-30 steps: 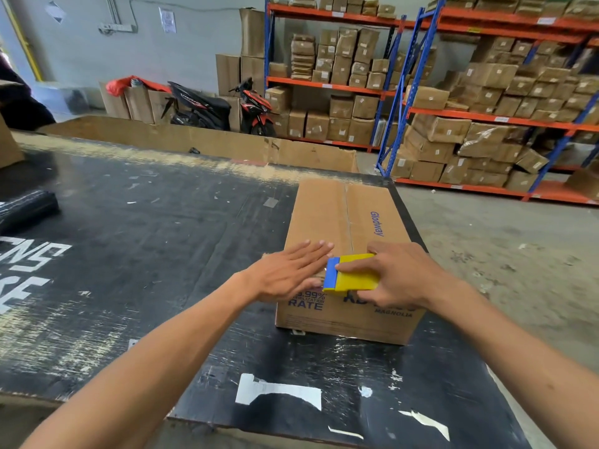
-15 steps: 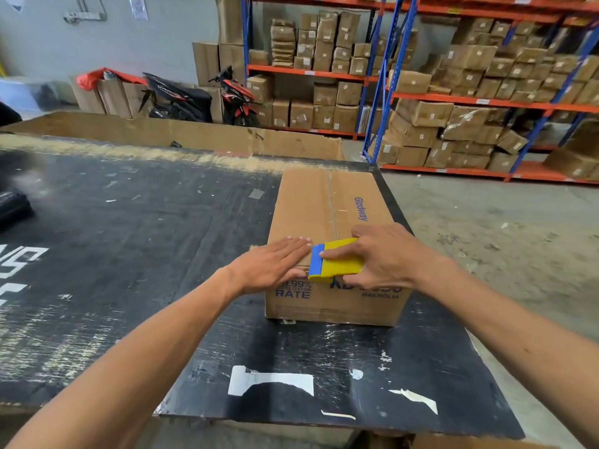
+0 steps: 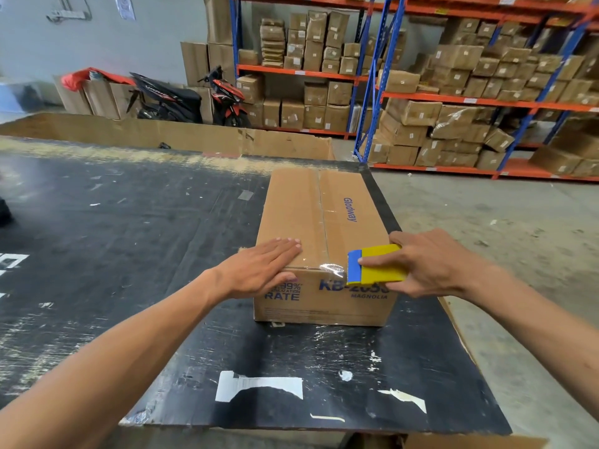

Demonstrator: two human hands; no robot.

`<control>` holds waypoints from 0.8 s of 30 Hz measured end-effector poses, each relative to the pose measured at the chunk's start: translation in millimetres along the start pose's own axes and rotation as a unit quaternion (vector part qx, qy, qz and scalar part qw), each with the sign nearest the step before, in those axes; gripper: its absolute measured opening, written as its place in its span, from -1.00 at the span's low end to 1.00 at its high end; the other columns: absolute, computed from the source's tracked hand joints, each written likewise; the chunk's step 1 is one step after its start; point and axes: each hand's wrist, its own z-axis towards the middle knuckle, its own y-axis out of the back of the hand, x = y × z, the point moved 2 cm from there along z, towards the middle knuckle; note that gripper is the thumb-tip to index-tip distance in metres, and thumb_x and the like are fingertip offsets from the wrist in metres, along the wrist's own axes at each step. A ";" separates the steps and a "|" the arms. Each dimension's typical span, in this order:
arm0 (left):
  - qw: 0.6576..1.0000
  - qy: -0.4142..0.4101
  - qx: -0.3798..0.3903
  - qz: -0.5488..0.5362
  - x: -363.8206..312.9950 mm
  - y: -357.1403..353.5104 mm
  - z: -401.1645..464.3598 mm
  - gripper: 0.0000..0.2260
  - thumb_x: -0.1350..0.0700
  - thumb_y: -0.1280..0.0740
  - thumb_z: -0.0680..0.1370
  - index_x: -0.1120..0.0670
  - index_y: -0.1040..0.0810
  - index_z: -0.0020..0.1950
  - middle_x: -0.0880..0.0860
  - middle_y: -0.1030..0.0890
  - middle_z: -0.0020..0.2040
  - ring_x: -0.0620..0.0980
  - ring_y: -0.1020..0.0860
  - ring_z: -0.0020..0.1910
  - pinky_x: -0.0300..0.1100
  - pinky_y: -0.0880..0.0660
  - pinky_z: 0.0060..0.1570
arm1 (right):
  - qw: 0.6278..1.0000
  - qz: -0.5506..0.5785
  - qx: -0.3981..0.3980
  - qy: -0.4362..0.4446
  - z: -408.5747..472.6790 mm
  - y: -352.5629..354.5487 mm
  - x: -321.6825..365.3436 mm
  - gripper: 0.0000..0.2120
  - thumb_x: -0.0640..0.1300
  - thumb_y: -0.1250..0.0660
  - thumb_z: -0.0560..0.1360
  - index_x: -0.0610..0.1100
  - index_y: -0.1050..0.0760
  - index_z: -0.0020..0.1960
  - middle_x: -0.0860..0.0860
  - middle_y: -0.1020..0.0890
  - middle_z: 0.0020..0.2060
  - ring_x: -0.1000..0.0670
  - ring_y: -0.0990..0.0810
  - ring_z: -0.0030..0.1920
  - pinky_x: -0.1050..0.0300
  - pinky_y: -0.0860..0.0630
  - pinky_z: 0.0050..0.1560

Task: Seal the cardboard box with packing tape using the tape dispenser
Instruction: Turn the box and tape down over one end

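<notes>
The cardboard box (image 3: 324, 244) sits centre frame, at the right edge of the black table (image 3: 113, 238), short printed face toward you. Your left hand (image 3: 259, 270) lies flat on the box's near-left top corner, fingers pressed together and extended, palm draped over the edge; likely pinning the box so it doesn't slide while you pull tape. Your right hand (image 3: 431, 264) grips the tape dispenser (image 3: 376, 265), yellow body with a blue front edge, thumb on top and fingers curled under it, at centre right of the frame just off the box's near top edge. The blue edge faces left toward the seam.

A crinkled end of clear packing tape (image 3: 332, 268) shines at the near top edge, right at the centre seam (image 3: 322, 209), just beside the dispenser's blue edge. Whether it's attached to the dispenser, can't tell. A glossy strip appears to run along the seam to the far end, so the top looks taped already. My read: you're finishing or cutting the tape at the near edge. The tail looks loose and wrinkled, may need pressing down onto the front face.
</notes>
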 end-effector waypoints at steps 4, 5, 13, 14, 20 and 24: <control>0.997 -0.010 -0.021 0.073 -22.2 11.6 31.5 -0.29 -0.28 0.08 0.65 0.25 -0.17 0.57 0.23 -0.53 0.36 0.15 -0.47 0.37 0.10 -0.12 0.52 | 1.000 -0.004 0.007 0.005 -0.8 -0.6 -0.2 -0.47 0.28 -0.29 0.46 0.47 -0.25 0.39 0.05 -0.42 -0.20 0.00 -0.41 -0.31 0.20 -0.03 -0.44; 0.997 -0.020 -0.025 0.073 -29.3 11.3 42.4 -0.30 -0.27 0.08 0.65 0.25 -0.17 0.57 0.24 -0.49 0.40 0.16 -0.43 0.41 0.11 -0.10 0.53 | 1.000 -0.002 0.007 0.007 -0.3 -1.1 -0.3 -0.47 0.27 -0.29 0.45 0.47 -0.26 0.39 0.04 -0.43 -0.20 -0.01 -0.44 -0.30 0.18 -0.06 -0.43; 0.996 -0.044 0.077 0.019 -46.4 -12.3 74.0 -0.41 -0.16 0.14 0.69 0.16 0.13 0.61 0.11 0.08 0.63 -0.01 0.10 0.60 -0.11 0.18 0.56 | 1.000 0.001 -0.009 0.019 1.5 -8.4 -2.3 -0.47 0.29 -0.28 0.38 0.40 -0.40 0.35 0.04 -0.45 -0.28 0.05 -0.31 -0.40 0.19 -0.10 -0.43; 0.995 -0.042 0.085 0.020 -46.9 -10.9 73.5 -0.41 -0.15 0.12 0.69 0.16 0.12 0.61 0.11 0.08 0.63 -0.01 0.10 0.60 -0.12 0.19 0.55 | 1.000 0.005 -0.016 0.024 1.6 -9.3 -2.7 -0.47 0.28 -0.30 0.36 0.38 -0.43 0.34 0.05 -0.44 -0.30 0.05 -0.29 -0.41 0.21 -0.05 -0.46; 0.995 -0.030 0.091 0.023 -48.4 -7.1 74.5 -0.29 -0.25 0.29 0.58 0.17 0.10 0.61 0.12 0.05 0.63 0.01 0.07 0.60 -0.16 0.21 0.54 | 0.998 0.016 -0.058 0.017 -2.3 -13.0 -5.7 -0.45 0.34 -0.15 0.37 0.38 -0.42 0.36 0.06 -0.40 -0.29 0.05 -0.28 -0.40 0.18 -0.13 -0.43; 0.996 -0.035 0.081 0.006 -47.7 -7.6 73.0 -0.18 -0.32 0.42 0.51 0.16 0.08 0.61 0.11 0.02 0.62 0.00 0.05 0.60 -0.18 0.20 0.53 | 0.998 0.013 -0.055 0.016 -11.2 -10.8 -11.6 -0.43 0.38 -0.07 0.39 0.40 -0.35 0.40 0.05 -0.42 -0.24 0.03 -0.32 -0.37 0.15 -0.19 -0.40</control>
